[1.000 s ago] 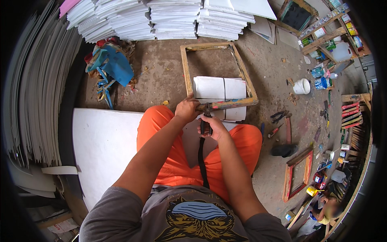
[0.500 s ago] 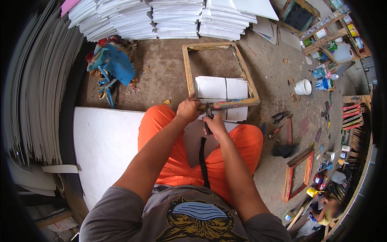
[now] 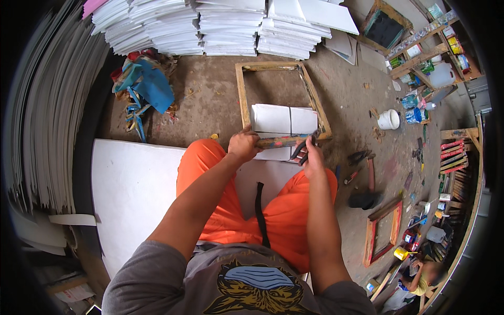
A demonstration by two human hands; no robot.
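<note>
Clasps the wooden frame (image 3: pixel 242 97), partly over a strapped white stack (image 3: pixel 272 118), by the near-left corner with left hand (image 3: pixel 243 145) and grips dark pliers (image 3: pixel 314 137) in right hand (image 3: pixel 314 158) near the near-right corner.

Left hand (image 3: pixel 243 146) and right hand (image 3: pixel 313 158) curled, forearms (image 3: pixel 203 197) extended forward
</note>
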